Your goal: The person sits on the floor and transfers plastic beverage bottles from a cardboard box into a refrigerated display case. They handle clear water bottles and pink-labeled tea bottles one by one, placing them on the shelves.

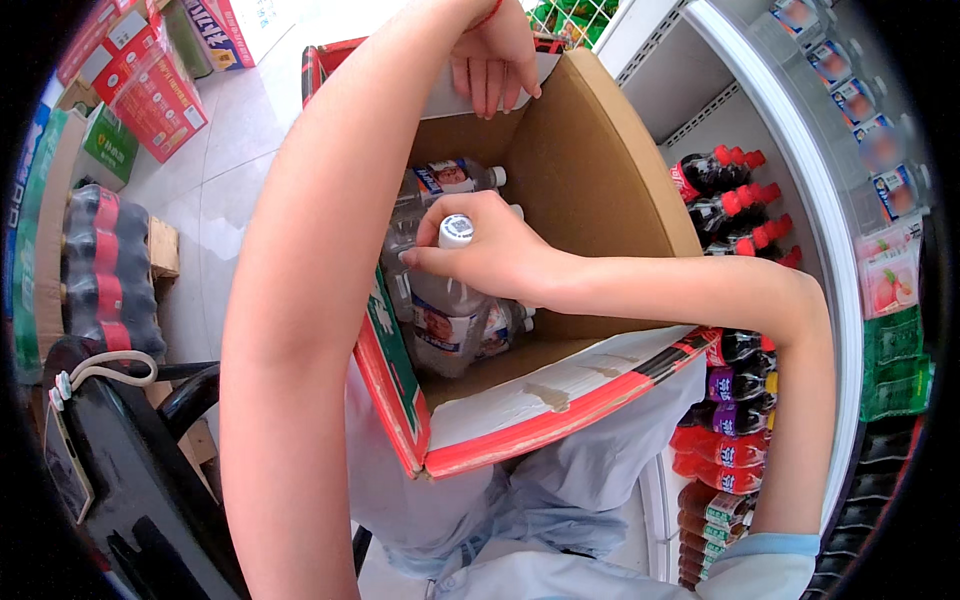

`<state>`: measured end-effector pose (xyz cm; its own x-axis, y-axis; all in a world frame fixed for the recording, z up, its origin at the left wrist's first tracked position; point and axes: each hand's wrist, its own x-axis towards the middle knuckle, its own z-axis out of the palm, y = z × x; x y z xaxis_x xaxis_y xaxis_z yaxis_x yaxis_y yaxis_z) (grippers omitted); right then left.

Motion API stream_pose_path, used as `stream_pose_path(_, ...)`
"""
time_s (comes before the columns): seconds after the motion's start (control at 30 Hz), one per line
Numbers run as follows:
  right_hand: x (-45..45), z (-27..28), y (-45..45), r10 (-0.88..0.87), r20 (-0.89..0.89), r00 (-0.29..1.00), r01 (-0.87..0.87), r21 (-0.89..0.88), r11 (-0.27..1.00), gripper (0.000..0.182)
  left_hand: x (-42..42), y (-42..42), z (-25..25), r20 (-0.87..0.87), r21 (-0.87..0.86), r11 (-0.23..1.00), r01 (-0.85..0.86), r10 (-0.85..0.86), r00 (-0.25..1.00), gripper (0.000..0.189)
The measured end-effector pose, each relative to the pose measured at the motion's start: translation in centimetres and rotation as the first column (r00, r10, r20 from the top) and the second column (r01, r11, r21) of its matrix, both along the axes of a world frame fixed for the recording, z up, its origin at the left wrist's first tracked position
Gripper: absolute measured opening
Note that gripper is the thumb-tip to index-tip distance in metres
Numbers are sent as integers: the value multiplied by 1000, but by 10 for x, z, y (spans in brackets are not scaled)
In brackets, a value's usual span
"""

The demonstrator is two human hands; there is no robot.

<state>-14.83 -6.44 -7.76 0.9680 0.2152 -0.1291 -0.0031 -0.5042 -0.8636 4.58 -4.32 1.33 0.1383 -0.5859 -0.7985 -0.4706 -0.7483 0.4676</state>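
An open cardboard box [615, 150] with red outer flaps stands tilted against my lap. Inside it, my right hand [487, 247] grips a clear plastic bottle [446, 315] just below its white cap; the bottle has a blue and white label. More clear bottles [450, 178] of the same kind lie in the box, partly hidden by my arm and hand. At the box's far rim, my left hand [495, 71] hangs over the edge with its fingers pointing down inside, close to the white inner flap. Nothing shows in that hand, though its palm side is partly hidden.
To the right, an open refrigerated display case [787, 150] holds rows of cola bottles [716, 172] and red soda bottles [724, 457]. Shrink-wrapped dark bottles [109, 270], a green carton [109, 146] and red cartons [154, 97] stand at left. A black seat or stand [142, 480] is at lower left.
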Motion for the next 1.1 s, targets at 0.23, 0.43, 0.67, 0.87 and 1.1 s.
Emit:
stream_pose_path(0.23, -6, -24, -3, -2, -191, 982, -9, -58, 998, 26, -21, 13, 24, 20, 48, 998, -40, 39, 999, 50)
stream_pose_path(0.43, 4, 17, -23, 159, -331, 930, -273, -331, 903, 49, 1, 2, 7, -86, 26, 997, 67, -65, 994, 50)
stream_pose_path(0.67, 12, 5, -42, 81, -674, 734, -579, -559, 594, 46, 14, 0, -5, -64, 57, 998, 14, -11, 998, 51)
stream_pose_path(0.87, 1, -26, -55, 182, -875, 449, -866, -375, 331, 29, 11, -5, -4, -56, 51, 998, 31, -28, 998, 51)
stream_pose_path(1.1, -13, -40, -47, 350, -797, 492, -849, -528, -6, 32, 8, -4, 1, -43, 32, 998, 51, -50, 998, 50)
